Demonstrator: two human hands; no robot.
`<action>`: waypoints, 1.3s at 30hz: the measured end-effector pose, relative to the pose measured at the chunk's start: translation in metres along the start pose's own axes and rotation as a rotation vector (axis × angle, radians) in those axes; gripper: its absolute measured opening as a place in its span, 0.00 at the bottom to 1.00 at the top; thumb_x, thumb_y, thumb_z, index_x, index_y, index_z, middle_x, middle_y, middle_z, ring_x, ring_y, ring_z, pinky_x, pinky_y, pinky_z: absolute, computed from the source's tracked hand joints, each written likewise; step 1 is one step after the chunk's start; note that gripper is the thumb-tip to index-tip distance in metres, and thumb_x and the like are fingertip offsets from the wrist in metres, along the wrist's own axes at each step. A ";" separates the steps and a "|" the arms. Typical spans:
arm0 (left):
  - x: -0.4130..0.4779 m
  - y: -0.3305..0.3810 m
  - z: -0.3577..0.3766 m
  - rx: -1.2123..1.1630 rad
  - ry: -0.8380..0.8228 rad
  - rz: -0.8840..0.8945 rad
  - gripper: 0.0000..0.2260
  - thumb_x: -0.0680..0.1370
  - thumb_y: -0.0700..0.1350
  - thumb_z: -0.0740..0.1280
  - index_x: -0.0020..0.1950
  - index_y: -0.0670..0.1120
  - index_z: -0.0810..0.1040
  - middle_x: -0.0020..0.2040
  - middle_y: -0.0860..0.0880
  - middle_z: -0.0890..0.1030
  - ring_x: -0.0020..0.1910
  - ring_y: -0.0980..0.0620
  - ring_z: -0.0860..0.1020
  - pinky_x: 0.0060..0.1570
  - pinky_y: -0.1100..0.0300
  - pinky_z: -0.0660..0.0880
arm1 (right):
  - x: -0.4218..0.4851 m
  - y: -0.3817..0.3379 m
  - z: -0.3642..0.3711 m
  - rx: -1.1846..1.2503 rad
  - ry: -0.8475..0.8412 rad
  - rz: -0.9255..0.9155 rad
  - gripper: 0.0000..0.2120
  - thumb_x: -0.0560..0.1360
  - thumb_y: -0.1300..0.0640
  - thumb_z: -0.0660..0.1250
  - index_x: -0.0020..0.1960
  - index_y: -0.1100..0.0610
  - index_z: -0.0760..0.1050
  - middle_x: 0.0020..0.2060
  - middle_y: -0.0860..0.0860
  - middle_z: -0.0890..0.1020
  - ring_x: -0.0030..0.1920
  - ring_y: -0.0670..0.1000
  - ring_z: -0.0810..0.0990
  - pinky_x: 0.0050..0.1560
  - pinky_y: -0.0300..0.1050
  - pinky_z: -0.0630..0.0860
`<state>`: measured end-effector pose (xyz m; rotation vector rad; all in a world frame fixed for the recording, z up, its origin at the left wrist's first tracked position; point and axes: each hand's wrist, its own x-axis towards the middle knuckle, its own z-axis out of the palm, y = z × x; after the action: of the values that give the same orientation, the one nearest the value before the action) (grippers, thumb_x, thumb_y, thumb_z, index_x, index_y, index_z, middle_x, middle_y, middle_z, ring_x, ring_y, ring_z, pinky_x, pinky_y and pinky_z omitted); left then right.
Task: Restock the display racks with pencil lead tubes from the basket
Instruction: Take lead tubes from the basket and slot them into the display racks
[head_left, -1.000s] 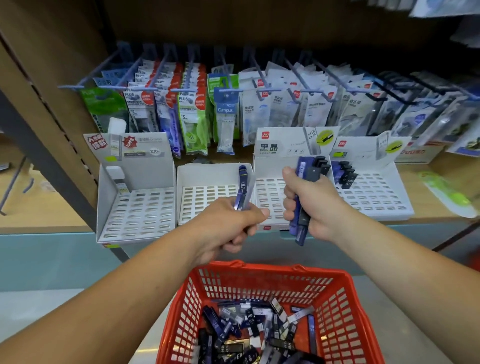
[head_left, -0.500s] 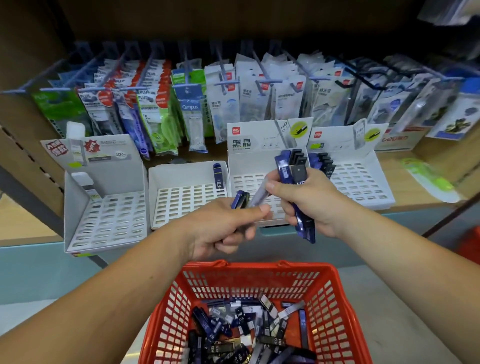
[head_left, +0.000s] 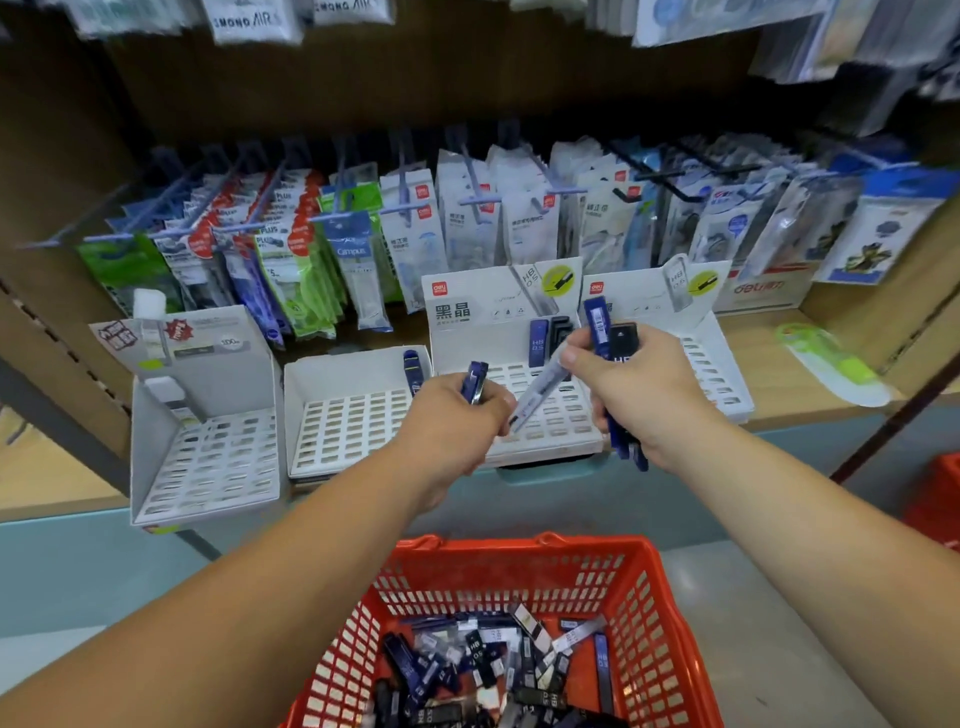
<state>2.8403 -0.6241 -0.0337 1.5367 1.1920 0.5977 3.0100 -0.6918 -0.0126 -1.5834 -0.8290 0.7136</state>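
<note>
Shop shelf, hanging packs across the upper frame, white slotted display racks mid-frame, mostly unfilled. Red basket sits bottom centre with loose lead tubes piled inside. Left hand is curled round a blue tube. Right hand grips a bundle of tubes, its thumb pinching a clear tube that reaches across to the left hand. Looks like sorting before slotting. Best done one tube at a time, held upright, matched to the rack label, pushed straight into a free slot.
</note>
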 end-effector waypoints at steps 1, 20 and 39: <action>0.005 -0.007 0.001 0.013 0.041 0.017 0.08 0.81 0.45 0.69 0.45 0.44 0.83 0.41 0.41 0.84 0.27 0.53 0.70 0.33 0.59 0.71 | 0.004 -0.001 0.000 -0.033 0.021 -0.022 0.05 0.78 0.59 0.73 0.44 0.52 0.80 0.26 0.52 0.75 0.23 0.52 0.68 0.22 0.40 0.69; 0.049 -0.013 -0.015 0.137 -0.062 0.171 0.09 0.83 0.47 0.67 0.47 0.48 0.85 0.45 0.40 0.85 0.31 0.50 0.73 0.31 0.57 0.74 | 0.073 -0.034 0.027 -0.341 -0.246 -0.113 0.04 0.77 0.60 0.74 0.51 0.56 0.81 0.33 0.51 0.82 0.22 0.48 0.70 0.22 0.39 0.69; 0.058 -0.027 -0.009 0.031 0.017 -0.005 0.06 0.76 0.44 0.77 0.50 0.46 0.83 0.48 0.41 0.84 0.35 0.50 0.78 0.27 0.64 0.75 | 0.100 0.020 0.027 -0.797 -0.063 -0.556 0.10 0.75 0.56 0.73 0.55 0.46 0.80 0.45 0.48 0.85 0.49 0.57 0.82 0.48 0.53 0.80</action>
<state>2.8440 -0.5692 -0.0678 1.5568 1.2227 0.5930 3.0474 -0.5960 -0.0377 -1.8737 -1.6491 0.0032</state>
